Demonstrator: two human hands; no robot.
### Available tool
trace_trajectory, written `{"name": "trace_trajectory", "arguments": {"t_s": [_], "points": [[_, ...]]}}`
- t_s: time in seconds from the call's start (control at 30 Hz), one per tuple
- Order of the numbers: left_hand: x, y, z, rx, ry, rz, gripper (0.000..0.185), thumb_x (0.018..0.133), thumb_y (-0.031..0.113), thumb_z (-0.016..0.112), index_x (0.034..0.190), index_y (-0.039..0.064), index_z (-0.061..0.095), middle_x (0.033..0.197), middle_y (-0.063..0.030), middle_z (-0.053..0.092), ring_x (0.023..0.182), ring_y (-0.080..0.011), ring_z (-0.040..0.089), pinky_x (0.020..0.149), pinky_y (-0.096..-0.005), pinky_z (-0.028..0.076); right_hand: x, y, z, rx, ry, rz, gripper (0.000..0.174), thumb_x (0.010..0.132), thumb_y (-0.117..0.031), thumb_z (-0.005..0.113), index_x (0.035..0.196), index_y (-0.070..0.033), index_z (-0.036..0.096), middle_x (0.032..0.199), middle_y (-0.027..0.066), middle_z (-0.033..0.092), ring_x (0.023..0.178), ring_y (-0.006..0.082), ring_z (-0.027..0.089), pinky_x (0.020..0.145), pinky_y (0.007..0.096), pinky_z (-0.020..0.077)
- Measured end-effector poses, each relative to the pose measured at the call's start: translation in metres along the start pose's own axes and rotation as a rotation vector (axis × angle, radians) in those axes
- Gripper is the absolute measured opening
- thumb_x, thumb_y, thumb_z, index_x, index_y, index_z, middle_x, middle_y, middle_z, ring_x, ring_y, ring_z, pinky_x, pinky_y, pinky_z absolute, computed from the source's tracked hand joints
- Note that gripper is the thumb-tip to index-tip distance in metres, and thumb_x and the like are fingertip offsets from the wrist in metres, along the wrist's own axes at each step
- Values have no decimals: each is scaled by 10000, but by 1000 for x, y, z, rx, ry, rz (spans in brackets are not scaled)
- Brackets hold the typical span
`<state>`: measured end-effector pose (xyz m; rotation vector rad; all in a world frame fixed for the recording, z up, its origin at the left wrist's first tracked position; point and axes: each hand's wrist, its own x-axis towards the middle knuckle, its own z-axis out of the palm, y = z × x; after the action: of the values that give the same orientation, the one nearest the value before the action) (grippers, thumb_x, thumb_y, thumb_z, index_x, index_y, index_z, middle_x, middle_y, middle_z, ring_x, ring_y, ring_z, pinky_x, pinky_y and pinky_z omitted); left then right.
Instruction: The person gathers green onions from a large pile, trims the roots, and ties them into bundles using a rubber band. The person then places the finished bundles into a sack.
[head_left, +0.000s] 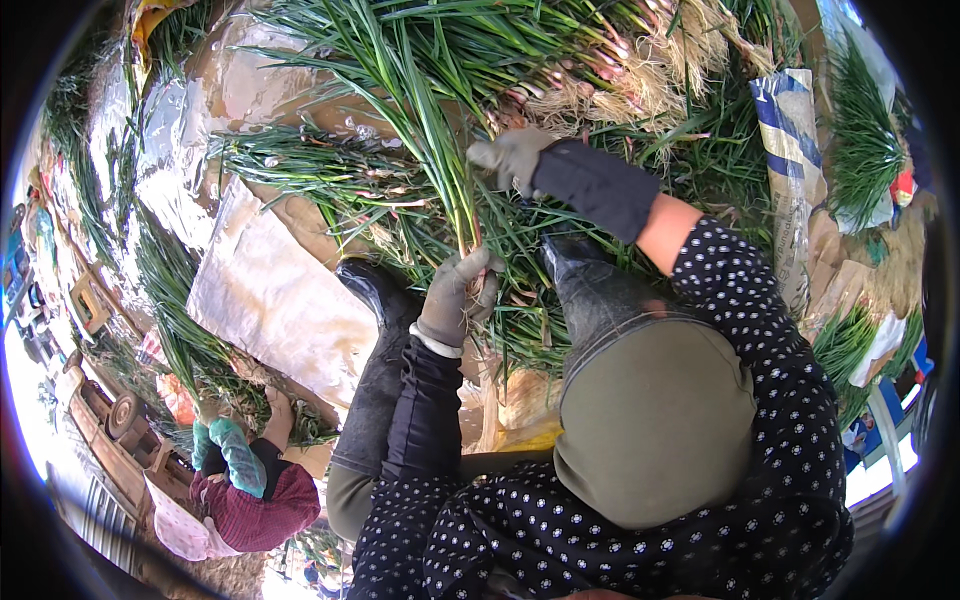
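My left hand (461, 291), in a grey work glove, grips a bunch of green garlic plants (435, 142) by the root end, with the long leaves pointing up and away from me. My right hand (513, 159), also gloved and somewhat blurred, is just right of the bunch's stalks. Its fingers are partly curled, and no plant shows clearly in it. Beyond it lies a large pile of green garlic (555, 64) with pinkish bulbs and pale roots. Loose leaves and stalks (322, 169) lie between and in front of my black boots.
A pale sheet (277, 300) lies left of my boots. A co-worker (255, 487) in green sleeves bends over another bundle (169, 300) at the lower left. A printed sack (787, 150) stands at the right. The ground at the upper left (240, 82) is wet and muddy.
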<state>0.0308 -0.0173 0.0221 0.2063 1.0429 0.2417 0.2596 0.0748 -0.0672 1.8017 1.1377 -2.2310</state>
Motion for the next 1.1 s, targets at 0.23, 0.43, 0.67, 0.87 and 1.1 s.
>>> {"name": "trace_trajectory", "arguments": {"t_s": [0.23, 0.43, 0.67, 0.87, 1.1], "points": [[13, 4, 19, -193, 227, 1, 277, 930, 138, 590, 1165, -8, 588, 636, 14, 518, 474, -80, 434, 457, -254, 385, -8, 3, 59, -84, 114, -282, 491, 978, -498, 547, 976, -16, 644, 763, 146, 681, 647, 292, 652, 621, 424, 516], [-5, 14, 11, -248, -22, -106, 317, 992, 151, 536, 1283, 25, 543, 575, 68, 344, 459, -63, 342, 445, -229, 308, -30, -6, -11, -244, 666, -155, 342, 974, -341, 552, 929, -9, 618, 813, 230, 665, 764, 410, 669, 696, 504, 513], [-54, 50, -4, -257, -145, 662, 254, 864, 157, 689, 1102, 148, 602, 657, 1, 441, 590, -141, 448, 637, -362, 414, -72, -23, 25, -1202, -419, -312, 351, 945, -299, 589, 1153, -28, 670, 1098, 187, 701, 948, 343, 708, 784, 477, 580], [-2, 65, 0, -230, -47, 366, 220, 929, 242, 612, 999, 34, 587, 659, -8, 487, 596, -125, 478, 668, -317, 466, -7, -23, -9, -807, 491, -399, 278, 929, -269, 592, 972, -9, 678, 912, 190, 714, 870, 345, 714, 730, 451, 565], [62, 18, 9, -54, 368, 290, 362, 995, 201, 526, 1258, -41, 579, 998, -62, 667, 946, -145, 648, 806, -236, 525, 13, -25, -7, -422, 250, -360, 263, 918, -254, 626, 984, -1, 655, 926, 216, 705, 896, 400, 692, 783, 467, 540]]}}
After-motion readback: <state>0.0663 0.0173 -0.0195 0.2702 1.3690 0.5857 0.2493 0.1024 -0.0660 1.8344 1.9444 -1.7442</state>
